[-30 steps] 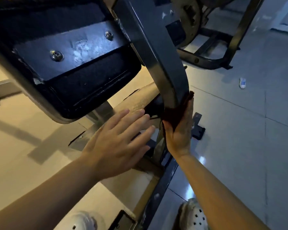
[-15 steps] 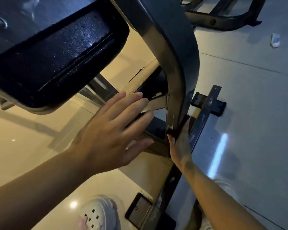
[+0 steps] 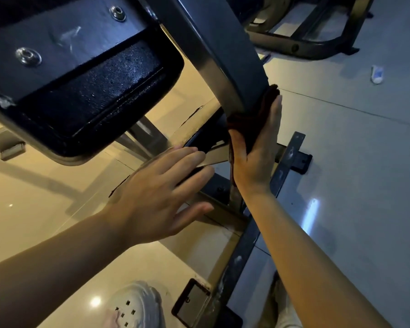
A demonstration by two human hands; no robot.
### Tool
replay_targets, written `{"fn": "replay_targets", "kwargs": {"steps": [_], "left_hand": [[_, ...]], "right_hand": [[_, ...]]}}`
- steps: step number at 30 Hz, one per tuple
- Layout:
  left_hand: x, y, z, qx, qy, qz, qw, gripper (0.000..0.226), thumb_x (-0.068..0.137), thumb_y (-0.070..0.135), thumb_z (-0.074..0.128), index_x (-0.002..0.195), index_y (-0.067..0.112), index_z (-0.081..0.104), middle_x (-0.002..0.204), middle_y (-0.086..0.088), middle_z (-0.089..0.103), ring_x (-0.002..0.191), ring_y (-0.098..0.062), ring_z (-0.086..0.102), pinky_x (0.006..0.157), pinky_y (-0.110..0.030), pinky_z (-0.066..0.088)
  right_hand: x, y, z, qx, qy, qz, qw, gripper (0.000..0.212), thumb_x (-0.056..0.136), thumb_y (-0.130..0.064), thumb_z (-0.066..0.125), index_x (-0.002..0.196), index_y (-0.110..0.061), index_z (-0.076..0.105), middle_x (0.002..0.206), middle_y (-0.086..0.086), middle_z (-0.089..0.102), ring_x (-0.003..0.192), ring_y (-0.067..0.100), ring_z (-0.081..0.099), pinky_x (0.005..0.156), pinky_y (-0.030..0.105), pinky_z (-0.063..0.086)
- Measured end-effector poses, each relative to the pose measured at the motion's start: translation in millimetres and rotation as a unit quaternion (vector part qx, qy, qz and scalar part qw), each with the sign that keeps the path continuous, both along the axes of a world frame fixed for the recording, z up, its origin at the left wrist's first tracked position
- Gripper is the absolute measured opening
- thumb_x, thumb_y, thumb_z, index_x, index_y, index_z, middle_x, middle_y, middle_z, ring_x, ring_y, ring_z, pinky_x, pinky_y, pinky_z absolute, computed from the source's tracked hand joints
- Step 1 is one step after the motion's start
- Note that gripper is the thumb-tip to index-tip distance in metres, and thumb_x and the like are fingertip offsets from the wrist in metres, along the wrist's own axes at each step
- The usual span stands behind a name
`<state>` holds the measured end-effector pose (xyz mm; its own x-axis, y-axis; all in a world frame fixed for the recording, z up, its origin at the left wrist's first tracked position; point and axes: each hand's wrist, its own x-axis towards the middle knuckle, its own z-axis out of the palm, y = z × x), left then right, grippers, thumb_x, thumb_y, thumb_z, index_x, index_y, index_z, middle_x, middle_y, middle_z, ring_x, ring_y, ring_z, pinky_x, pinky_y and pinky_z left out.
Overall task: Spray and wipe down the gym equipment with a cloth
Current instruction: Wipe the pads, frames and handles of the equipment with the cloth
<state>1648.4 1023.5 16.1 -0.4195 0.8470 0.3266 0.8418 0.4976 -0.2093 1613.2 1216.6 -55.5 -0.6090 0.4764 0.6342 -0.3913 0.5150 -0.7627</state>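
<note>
A dark metal upright point(image 3: 223, 55) of the gym bench slants down through the middle of the view. Beside it on the left is the black underside of the pad point(image 3: 92, 91) with its bolted plate. A dark red cloth point(image 3: 253, 121) is wrapped on the lower end of the upright. My right hand point(image 3: 256, 159) presses it there, fingers straight and pointing up along the metal, thumb on the left side. My left hand point(image 3: 156, 197) hovers flat with spread fingers over the lower frame and holds nothing.
The bench's base bar point(image 3: 244, 245) runs along the tiled floor toward my white shoe point(image 3: 133, 304). Another machine's dark frame point(image 3: 305, 48) stands at the top right. A small white object point(image 3: 376, 74) lies on the floor beyond it.
My right hand slid the cloth down to the foot of the upright, then back up to the bend. My left hand stayed flat and hovering nearby.
</note>
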Motion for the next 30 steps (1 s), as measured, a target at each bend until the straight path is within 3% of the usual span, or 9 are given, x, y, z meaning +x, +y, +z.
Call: {"fn": "replay_targets", "kwargs": {"steps": [4, 7, 10, 16, 18, 21, 26, 28, 30], "left_hand": [[0, -2, -1, 0.013, -0.018, -0.013, 1.000, 0.052, 0.103, 0.048, 0.027, 0.133, 0.009, 0.045, 0.131, -0.020, 0.057, 0.127, -0.031, 0.046, 0.110, -0.044, 0.035], [-1, -2, -2, 0.014, -0.020, -0.021, 0.999, 0.052, 0.103, 0.049, 0.030, 0.132, 0.010, 0.046, 0.130, -0.018, 0.059, 0.127, -0.030, 0.047, 0.109, -0.045, 0.036], [-3, -2, -3, 0.016, -0.022, -0.029, 0.999, 0.052, 0.102, 0.050, 0.031, 0.130, 0.009, 0.047, 0.128, -0.018, 0.060, 0.125, -0.030, 0.048, 0.109, -0.046, 0.036], [-4, -4, -3, -0.001, -0.011, -0.040, 0.999, 0.050, 0.102, 0.049, 0.034, 0.127, 0.009, 0.050, 0.123, -0.017, 0.063, 0.123, -0.029, 0.050, 0.110, -0.047, 0.036], [-4, -5, -4, -0.011, -0.006, -0.042, 0.999, 0.049, 0.102, 0.049, 0.035, 0.127, 0.010, 0.049, 0.124, -0.016, 0.063, 0.125, -0.029, 0.049, 0.111, -0.048, 0.034], [-5, -6, -5, -0.017, -0.005, -0.042, 0.999, 0.048, 0.102, 0.048, 0.036, 0.127, 0.010, 0.050, 0.124, -0.016, 0.063, 0.126, -0.029, 0.048, 0.112, -0.048, 0.033], [-4, -5, -4, -0.015, 0.000, -0.029, 0.999, 0.043, 0.100, 0.037, 0.043, 0.119, 0.005, 0.063, 0.122, -0.017, 0.064, 0.124, -0.032, 0.054, 0.110, -0.047, 0.036], [-2, -4, -4, -0.013, 0.001, -0.020, 1.000, 0.038, 0.100, 0.030, 0.045, 0.117, 0.003, 0.066, 0.122, -0.017, 0.065, 0.124, -0.032, 0.055, 0.110, -0.047, 0.037], [-1, -3, -4, -0.013, 0.003, -0.009, 1.000, 0.034, 0.097, 0.023, 0.046, 0.116, 0.003, 0.067, 0.122, -0.018, 0.064, 0.123, -0.033, 0.055, 0.110, -0.046, 0.037]], "right_hand": [[10, 3, -56, -0.035, -0.048, 0.047, 0.997, 0.081, 0.096, -0.044, 0.053, 0.151, -0.015, 0.002, 0.160, 0.019, 0.014, 0.148, 0.034, 0.018, 0.112, 0.058, 0.031], [34, 2, -111, -0.059, -0.200, 0.056, 0.976, 0.086, 0.095, -0.039, 0.053, 0.153, -0.031, -0.009, 0.162, 0.009, 0.011, 0.148, 0.028, 0.018, 0.114, 0.052, 0.032], [47, 4, -146, -0.071, -0.377, 0.059, 0.922, 0.090, 0.096, -0.024, 0.055, 0.153, -0.030, -0.014, 0.163, 0.004, 0.006, 0.149, 0.024, 0.016, 0.116, 0.050, 0.030], [46, 12, -154, -0.073, -0.462, 0.065, 0.881, 0.091, 0.094, -0.021, 0.060, 0.155, -0.017, -0.008, 0.161, 0.008, 0.020, 0.146, 0.025, 0.024, 0.117, 0.044, 0.030], [47, 11, -143, -0.102, -0.454, 0.058, 0.883, 0.083, 0.094, -0.022, 0.061, 0.156, -0.016, 0.006, 0.152, 0.009, 0.039, 0.140, 0.024, 0.037, 0.114, 0.044, 0.033], [55, 4, -98, -0.088, -0.361, 0.041, 0.927, 0.069, 0.094, -0.026, 0.061, 0.152, -0.012, 0.027, 0.140, 0.008, 0.054, 0.132, 0.021, 0.047, 0.111, 0.035, 0.037], [35, 2, 11, -0.005, -0.106, -0.030, 0.994, 0.071, 0.092, -0.031, 0.062, 0.149, -0.003, 0.029, 0.150, 0.012, 0.042, 0.138, 0.019, 0.039, 0.109, 0.022, 0.037], [25, 2, 21, -0.018, -0.072, -0.003, 0.997, 0.078, 0.092, -0.030, 0.063, 0.151, -0.001, 0.021, 0.155, 0.013, 0.032, 0.143, 0.023, 0.032, 0.112, 0.020, 0.033], [19, 2, 9, -0.038, -0.072, 0.026, 0.996, 0.082, 0.094, -0.035, 0.060, 0.153, -0.006, 0.012, 0.159, 0.013, 0.021, 0.147, 0.026, 0.022, 0.116, 0.029, 0.031]]}}
